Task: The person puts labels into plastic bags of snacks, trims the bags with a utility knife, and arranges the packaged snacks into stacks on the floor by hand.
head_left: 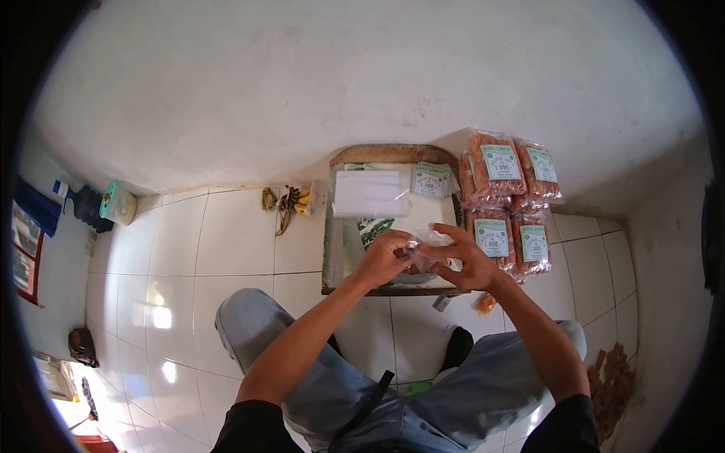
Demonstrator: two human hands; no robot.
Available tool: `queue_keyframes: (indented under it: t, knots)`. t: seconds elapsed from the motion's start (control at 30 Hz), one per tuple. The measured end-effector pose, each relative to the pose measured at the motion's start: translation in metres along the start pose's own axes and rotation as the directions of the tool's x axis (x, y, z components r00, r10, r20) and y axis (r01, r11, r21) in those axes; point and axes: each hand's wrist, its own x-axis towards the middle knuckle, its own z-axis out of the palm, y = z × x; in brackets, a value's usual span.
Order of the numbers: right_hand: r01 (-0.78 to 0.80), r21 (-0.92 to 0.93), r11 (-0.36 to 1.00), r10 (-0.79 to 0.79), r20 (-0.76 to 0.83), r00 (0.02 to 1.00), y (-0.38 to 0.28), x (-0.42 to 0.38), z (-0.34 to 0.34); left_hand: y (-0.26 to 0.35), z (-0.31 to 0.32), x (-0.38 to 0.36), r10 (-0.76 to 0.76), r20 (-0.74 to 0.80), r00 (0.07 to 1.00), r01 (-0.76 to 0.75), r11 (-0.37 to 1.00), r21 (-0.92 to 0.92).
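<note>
Both hands meet over a low wooden table (393, 154) in front of my knees. My left hand (384, 257) and my right hand (467, 260) pinch a small clear plastic bag (427, 249) between them; it holds some orange-brown snack. Under the hands lies a printed green-and-white sheet (371, 226). A stack of empty clear bags (368, 192) and a small pile of green-framed labels (431, 180) lie on the far part of the table.
Several filled, labelled snack packs (504, 200) are stacked against the wall right of the table. One small pack (485, 303) lies on the tiles by my right arm. Yellow-brown scraps (287, 202) lie left of the table, loose brown snacks (613, 377) at far right.
</note>
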Motion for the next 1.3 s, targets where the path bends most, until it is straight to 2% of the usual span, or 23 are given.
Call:
queue_keyframes:
  t: [0.07, 0.2, 0.3, 0.4, 0.5, 0.53, 0.57, 0.6, 0.63, 0.67, 0.7, 0.77, 0.8, 0.83, 0.87, 0.9, 0.93, 1.0, 1.03, 1.13, 1.2, 1.23, 1.3]
  knots:
    - [-0.038, 0.044, 0.998, 0.039, -0.005, 0.999, 0.003, 0.000, 0.007, -0.002, -0.005, -0.001, 0.009, 0.113, 0.994, -0.024, 0.991, 0.133]
    - [-0.079, 0.180, 0.980, 0.093, -0.068, 0.993, 0.016, -0.002, 0.026, -0.014, 0.000, -0.002, -0.085, 0.079, 0.993, 0.081, 0.995, 0.058]
    - [-0.020, 0.113, 0.993, 0.030, -0.092, 0.995, 0.021, 0.000, 0.028, -0.009, -0.001, -0.003, -0.037, 0.070, 0.997, 0.035, 0.999, 0.036]
    - [-0.037, 0.025, 0.999, 0.038, -0.055, 0.998, 0.015, 0.002, 0.021, 0.000, 0.000, -0.004, -0.034, 0.016, 0.999, 0.033, 0.999, 0.025]
    - [-0.041, 0.014, 0.999, 0.043, -0.105, 0.994, 0.014, 0.002, 0.021, 0.005, -0.001, -0.002, -0.113, 0.067, 0.991, 0.116, 0.992, -0.041]
    - [-0.042, 0.014, 0.999, 0.043, -0.107, 0.993, 0.014, 0.002, 0.023, 0.002, 0.000, -0.002, -0.045, 0.026, 0.999, 0.046, 0.999, -0.013]
    - [-0.124, 0.150, 0.981, 0.148, -0.159, 0.976, 0.014, 0.002, 0.026, -0.002, 0.001, -0.002, 0.024, -0.013, 1.000, -0.024, 1.000, 0.018]
    - [-0.195, 0.285, 0.938, 0.257, -0.197, 0.946, 0.011, 0.003, 0.027, -0.004, 0.002, 0.000, 0.025, -0.012, 1.000, -0.025, 1.000, 0.018]
    - [-0.196, 0.284, 0.939, 0.257, -0.197, 0.946, 0.006, 0.002, 0.029, -0.006, 0.003, 0.000, 0.101, -0.051, 0.994, -0.096, 0.990, 0.099]
    - [-0.271, 0.460, 0.846, 0.406, -0.224, 0.886, 0.001, 0.002, 0.031, -0.008, 0.004, 0.001, 0.179, -0.085, 0.980, -0.161, 0.970, 0.183]
    - [-0.318, 0.623, 0.715, 0.548, -0.218, 0.807, -0.005, 0.002, 0.032, -0.007, 0.005, 0.000, 0.179, -0.085, 0.980, -0.161, 0.970, 0.182]
    - [-0.340, 0.663, 0.667, 0.588, -0.189, 0.786, -0.011, 0.003, 0.031, -0.007, 0.008, -0.002, 0.017, -0.128, 0.992, -0.015, 1.000, 0.011]
    - [-0.358, 0.702, 0.616, 0.625, -0.157, 0.765, -0.013, 0.002, 0.031, -0.006, 0.008, -0.002, 0.016, -0.126, 0.992, -0.015, 1.000, 0.010]
    - [-0.358, 0.702, 0.615, 0.625, -0.157, 0.765, -0.004, 0.000, 0.034, -0.006, 0.007, -0.001, 0.024, -0.127, 0.992, -0.019, 0.999, 0.038]
    - [-0.320, 0.662, 0.678, 0.557, -0.178, 0.811, 0.012, -0.004, 0.040, -0.005, 0.006, -0.001, 0.031, -0.129, 0.991, -0.023, 0.998, 0.067]
    - [-0.276, 0.620, 0.735, 0.484, -0.194, 0.853, 0.013, -0.001, 0.040, -0.007, 0.007, -0.002, 0.030, -0.130, 0.991, -0.022, 0.998, 0.067]
    - [-0.276, 0.620, 0.734, 0.484, -0.193, 0.854, 0.012, -0.002, 0.039, -0.009, 0.009, -0.002, -0.010, -0.141, 0.990, 0.012, 1.000, 0.015]
    - [-0.301, 0.755, 0.583, 0.578, -0.124, 0.807, 0.008, -0.002, 0.035, -0.009, 0.009, -0.002, -0.051, -0.152, 0.987, 0.045, 0.998, -0.037]
    - [-0.301, 0.755, 0.583, 0.577, -0.123, 0.807, 0.012, -0.003, 0.037, -0.008, 0.008, -0.001, -0.040, -0.134, 0.990, 0.038, 0.999, -0.015]
    - [-0.222, 0.739, 0.636, 0.524, -0.203, 0.827, 0.013, -0.002, 0.039, -0.006, 0.005, 0.000, -0.004, -0.105, 0.995, 0.008, 0.999, 0.034]
    - [-0.349, 0.465, 0.814, 0.482, -0.203, 0.853, 0.003, -0.003, 0.032, -0.010, 0.004, -0.001, 0.021, -0.092, 0.996, -0.016, 0.998, 0.060]
    - [-0.349, 0.465, 0.813, 0.482, -0.203, 0.853, 0.004, -0.003, 0.033, -0.015, 0.003, -0.002, 0.069, -0.087, 0.994, -0.061, 0.994, 0.094]
    - [-0.177, 0.460, 0.870, 0.304, -0.217, 0.928, 0.007, -0.005, 0.039, -0.017, 0.003, -0.002, 0.118, -0.081, 0.990, -0.107, 0.986, 0.127]
